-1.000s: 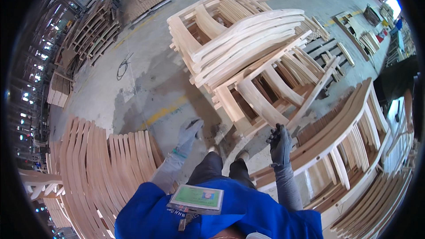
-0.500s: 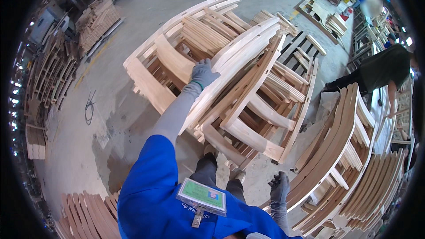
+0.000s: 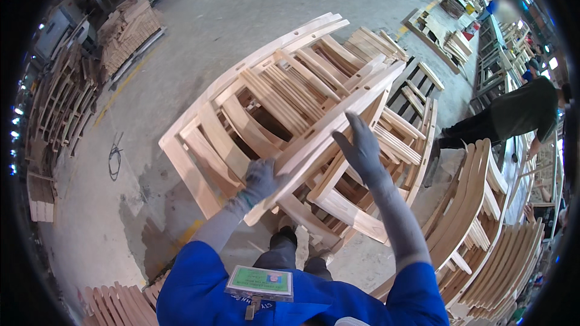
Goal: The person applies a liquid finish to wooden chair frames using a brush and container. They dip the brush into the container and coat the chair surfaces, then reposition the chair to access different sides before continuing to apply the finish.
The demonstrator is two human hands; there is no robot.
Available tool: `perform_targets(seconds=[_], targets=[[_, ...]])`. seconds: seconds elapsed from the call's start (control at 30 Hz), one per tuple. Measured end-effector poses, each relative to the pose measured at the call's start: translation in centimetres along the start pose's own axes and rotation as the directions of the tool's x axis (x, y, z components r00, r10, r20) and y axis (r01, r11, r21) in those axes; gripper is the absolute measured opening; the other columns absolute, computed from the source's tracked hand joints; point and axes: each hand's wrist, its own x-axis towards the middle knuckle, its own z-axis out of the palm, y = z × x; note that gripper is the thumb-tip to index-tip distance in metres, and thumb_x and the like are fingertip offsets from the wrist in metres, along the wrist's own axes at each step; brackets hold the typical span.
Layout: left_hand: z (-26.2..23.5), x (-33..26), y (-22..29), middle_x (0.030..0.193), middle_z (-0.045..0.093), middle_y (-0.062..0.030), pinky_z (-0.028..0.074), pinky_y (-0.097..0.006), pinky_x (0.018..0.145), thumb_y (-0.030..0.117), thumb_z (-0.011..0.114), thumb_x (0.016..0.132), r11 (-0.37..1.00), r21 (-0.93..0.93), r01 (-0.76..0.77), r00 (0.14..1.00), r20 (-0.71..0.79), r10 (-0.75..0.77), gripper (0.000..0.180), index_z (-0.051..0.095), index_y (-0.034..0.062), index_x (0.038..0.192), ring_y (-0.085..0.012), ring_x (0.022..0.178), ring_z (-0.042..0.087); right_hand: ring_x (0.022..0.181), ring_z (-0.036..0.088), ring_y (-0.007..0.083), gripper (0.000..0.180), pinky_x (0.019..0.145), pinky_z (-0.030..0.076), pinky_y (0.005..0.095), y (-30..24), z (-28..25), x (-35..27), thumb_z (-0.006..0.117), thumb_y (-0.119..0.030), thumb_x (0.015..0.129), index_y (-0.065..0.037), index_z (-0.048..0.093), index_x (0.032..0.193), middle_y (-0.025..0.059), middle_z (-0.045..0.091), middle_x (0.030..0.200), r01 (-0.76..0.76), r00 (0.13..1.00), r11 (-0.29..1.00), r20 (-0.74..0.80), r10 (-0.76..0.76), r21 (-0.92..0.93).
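A stack of curved wooden chair-back frames [image 3: 284, 102] stands in front of me on the concrete floor. My left hand [image 3: 261, 179], in a grey glove, grips the near edge of the top frame's long side rail [image 3: 338, 118]. My right hand [image 3: 360, 148], also grey-gloved, is raised with fingers spread, its palm against the same rail a little farther along. Both sleeves are blue, with grey arm covers over the forearms.
More curved frames [image 3: 477, 205] lean in a row at my right. A person in a dark shirt [image 3: 519, 111] bends over there. Stacks of wooden parts [image 3: 124, 33] sit at far left, slats [image 3: 115, 302] at lower left, a wire loop [image 3: 113, 157] on the floor.
My right hand has risen from low at my side up to the top frame's rail. My left hand has slid down the rail toward me. The view has shifted closer over the stack.
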Motion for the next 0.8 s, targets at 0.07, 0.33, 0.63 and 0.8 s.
perform_targets(seconds=[0.07,0.33,0.63,0.8], targets=[[-1.9,-2.7,0.1,0.078,0.057,-0.0149,0.041,-0.045,0.070,0.050,0.069,0.066,0.994,0.104,0.022,1.000,-0.011,-0.021,0.052,0.053,0.0046,0.087,-0.0342,0.078,0.053,0.098,0.056,0.0349,0.049,0.083,0.046,0.0424,0.9,4.4,4.7,0.064,-0.024,0.075,-0.001,0.051,0.116,0.0194,0.057,0.108,0.082,0.997,0.977,0.018,-0.080,-0.195],[-5.5,-9.8,-2.6,0.068,0.054,-0.0100,0.038,-0.043,0.066,0.035,0.078,0.056,0.999,0.003,0.046,0.998,-0.054,-0.045,0.044,0.050,0.0072,0.075,-0.0330,0.068,0.052,0.051,0.058,0.0159,0.028,0.043,0.046,0.0301,1.3,16.9,12.6,0.071,-0.028,0.066,-0.003,0.065,0.076,0.0068,0.061,0.062,-0.542,0.651,0.829,0.692,0.310,0.138],[-9.7,-12.3,0.4,0.068,0.052,-0.0064,0.036,-0.040,0.066,0.032,0.076,0.054,0.957,0.118,-0.266,0.960,0.120,0.252,0.042,0.050,0.0100,0.077,-0.0269,0.070,0.052,0.044,0.050,0.0106,0.038,0.036,0.041,0.0245,-2.2,0.6,1.8,0.069,-0.031,0.074,0.000,0.056,0.091,0.0026,0.051,0.058,-0.697,0.715,0.483,0.574,0.400,0.531],[-14.3,-8.5,7.0,0.071,0.055,-0.0055,0.038,-0.040,0.068,0.028,0.076,0.050,0.816,0.031,-0.577,0.802,0.213,0.559,0.044,0.054,0.0092,0.083,-0.0268,0.068,0.053,0.042,0.043,0.0093,0.040,0.035,0.037,0.0256,-1.9,-13.3,-8.1,0.062,-0.034,0.081,0.001,0.050,0.097,0.0003,0.047,0.059,-0.689,0.643,0.228,0.436,0.629,0.688]])
